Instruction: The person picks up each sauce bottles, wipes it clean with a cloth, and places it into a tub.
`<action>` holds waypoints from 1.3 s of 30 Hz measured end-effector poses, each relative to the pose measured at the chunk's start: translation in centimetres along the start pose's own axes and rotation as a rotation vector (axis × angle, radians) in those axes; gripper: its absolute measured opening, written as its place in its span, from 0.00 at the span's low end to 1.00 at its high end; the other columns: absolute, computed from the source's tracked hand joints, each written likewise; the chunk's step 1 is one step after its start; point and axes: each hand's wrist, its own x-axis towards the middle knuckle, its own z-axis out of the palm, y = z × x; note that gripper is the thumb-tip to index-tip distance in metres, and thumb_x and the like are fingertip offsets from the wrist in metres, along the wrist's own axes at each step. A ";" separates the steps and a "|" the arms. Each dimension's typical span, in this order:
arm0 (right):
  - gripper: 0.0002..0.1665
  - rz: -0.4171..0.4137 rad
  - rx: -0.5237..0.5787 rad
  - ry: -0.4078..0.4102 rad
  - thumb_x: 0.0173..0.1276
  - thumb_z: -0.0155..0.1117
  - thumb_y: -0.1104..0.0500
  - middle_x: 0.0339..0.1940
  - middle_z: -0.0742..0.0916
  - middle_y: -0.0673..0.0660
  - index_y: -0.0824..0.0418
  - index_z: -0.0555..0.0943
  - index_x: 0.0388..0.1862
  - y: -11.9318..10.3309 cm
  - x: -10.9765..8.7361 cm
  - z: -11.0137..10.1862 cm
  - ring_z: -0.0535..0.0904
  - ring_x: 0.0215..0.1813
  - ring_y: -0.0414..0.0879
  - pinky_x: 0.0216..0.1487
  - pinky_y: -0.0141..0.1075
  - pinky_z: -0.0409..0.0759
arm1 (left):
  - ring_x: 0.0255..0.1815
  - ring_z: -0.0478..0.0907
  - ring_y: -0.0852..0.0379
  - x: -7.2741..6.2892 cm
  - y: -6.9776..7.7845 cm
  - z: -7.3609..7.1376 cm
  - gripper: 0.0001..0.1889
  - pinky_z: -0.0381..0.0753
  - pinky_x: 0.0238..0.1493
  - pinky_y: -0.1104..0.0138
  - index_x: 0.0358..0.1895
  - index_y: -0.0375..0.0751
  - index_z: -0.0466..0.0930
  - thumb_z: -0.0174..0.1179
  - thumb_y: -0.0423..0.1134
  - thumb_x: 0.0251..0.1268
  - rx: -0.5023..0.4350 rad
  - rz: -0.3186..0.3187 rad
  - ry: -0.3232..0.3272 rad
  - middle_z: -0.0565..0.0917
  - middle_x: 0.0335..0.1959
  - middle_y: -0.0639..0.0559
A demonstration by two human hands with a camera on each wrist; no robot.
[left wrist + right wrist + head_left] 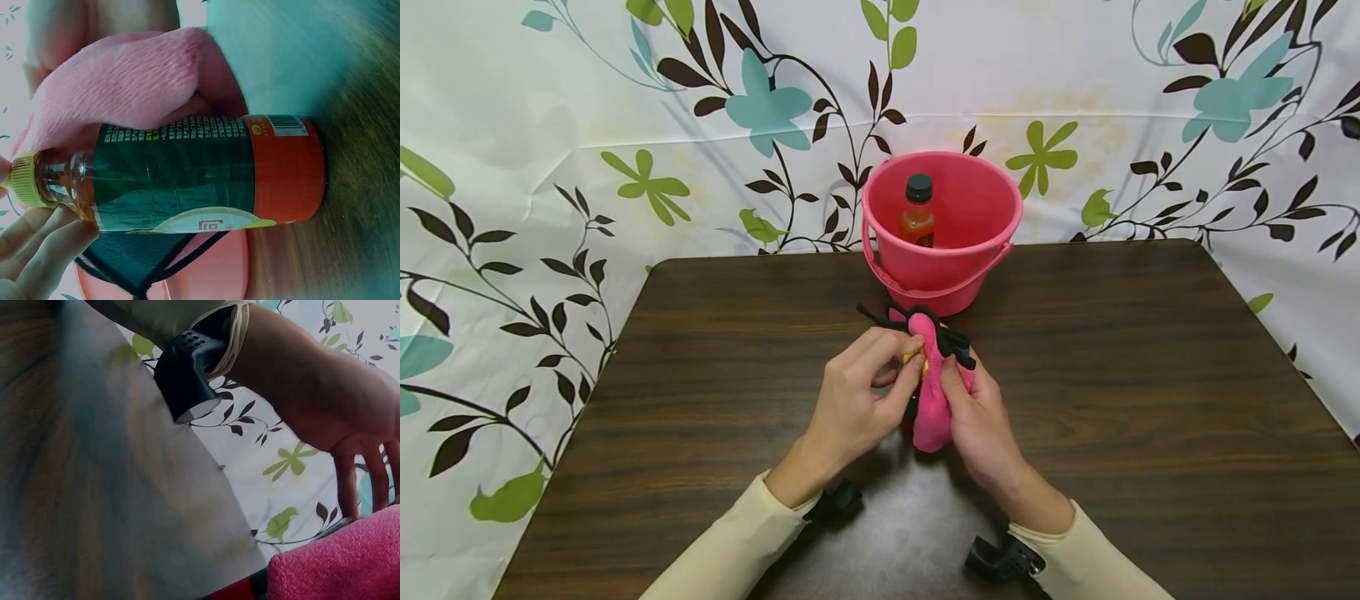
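My left hand pinches the yellow cap of a small bottle between thumb and fingers. The bottle has a dark green label, a red lower part and amber liquid at its neck. From the head it is mostly hidden behind a fuzzy pink cloth item with black strips. That item is gripped by my right hand, its thumb pressed onto the pink fabric. Fabric lies right alongside the bottle in the left wrist view. In the right wrist view the pink cloth fills the lower right corner.
A pink bucket stands at the table's back edge, just beyond my hands. Inside it is another bottle with a dark cap. The dark wood table reaches to a patterned curtain behind.
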 end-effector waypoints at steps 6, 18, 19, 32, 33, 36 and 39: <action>0.23 0.097 0.053 -0.022 0.88 0.46 0.56 0.61 0.81 0.53 0.61 0.69 0.75 1.5 0.2 -1.0 0.79 0.61 0.40 0.59 0.28 0.81 | 0.39 0.82 0.59 -0.2 0.0 -0.2 0.09 0.86 0.30 0.69 0.47 0.40 0.84 0.71 0.33 0.65 0.005 0.001 -0.039 0.88 0.47 0.48; 0.20 0.189 0.060 -0.040 0.89 0.44 0.55 0.53 0.83 0.52 0.61 0.71 0.71 2.6 0.7 -2.1 0.83 0.51 0.41 0.53 0.31 0.84 | 0.40 0.83 0.58 -0.2 0.0 -0.2 0.12 0.87 0.31 0.70 0.49 0.41 0.82 0.71 0.34 0.66 0.028 0.004 -0.066 0.88 0.50 0.47; 0.19 0.187 0.056 -0.036 0.89 0.45 0.55 0.52 0.83 0.52 0.61 0.72 0.70 2.7 0.8 -2.2 0.83 0.50 0.41 0.52 0.31 0.84 | 0.41 0.83 0.58 -0.2 0.1 -0.2 0.12 0.87 0.31 0.70 0.49 0.41 0.82 0.71 0.34 0.66 0.031 0.003 -0.068 0.88 0.51 0.47; 0.19 0.162 -0.057 -0.030 0.87 0.47 0.61 0.51 0.84 0.57 0.55 0.75 0.70 3.9 0.9 -2.2 0.84 0.49 0.46 0.50 0.34 0.85 | 0.34 0.80 0.56 -0.2 0.0 -0.3 0.13 0.86 0.29 0.70 0.51 0.39 0.82 0.69 0.33 0.65 0.051 0.006 -0.059 0.87 0.47 0.46; 0.19 0.161 -0.069 -0.024 0.87 0.47 0.61 0.50 0.85 0.57 0.55 0.76 0.69 3.9 0.9 -2.2 0.84 0.49 0.46 0.50 0.34 0.85 | 0.34 0.80 0.56 -0.2 0.0 -0.3 0.13 0.86 0.29 0.70 0.51 0.39 0.82 0.69 0.33 0.65 0.053 0.005 -0.060 0.86 0.46 0.47; 0.16 0.161 -0.113 -0.003 0.86 0.49 0.60 0.47 0.86 0.57 0.57 0.78 0.66 3.9 1.0 -2.1 0.83 0.47 0.47 0.48 0.34 0.84 | 0.35 0.81 0.56 -0.2 0.1 -0.3 0.13 0.86 0.30 0.70 0.52 0.40 0.82 0.68 0.33 0.65 0.059 -0.002 -0.063 0.86 0.46 0.47; 0.14 0.170 -0.170 0.029 0.85 0.52 0.59 0.44 0.87 0.57 0.57 0.80 0.62 3.9 1.1 -2.0 0.83 0.46 0.46 0.46 0.35 0.83 | 0.36 0.81 0.56 -0.3 0.1 -0.4 0.13 0.86 0.30 0.70 0.52 0.39 0.81 0.68 0.34 0.65 0.062 -0.010 -0.064 0.86 0.46 0.47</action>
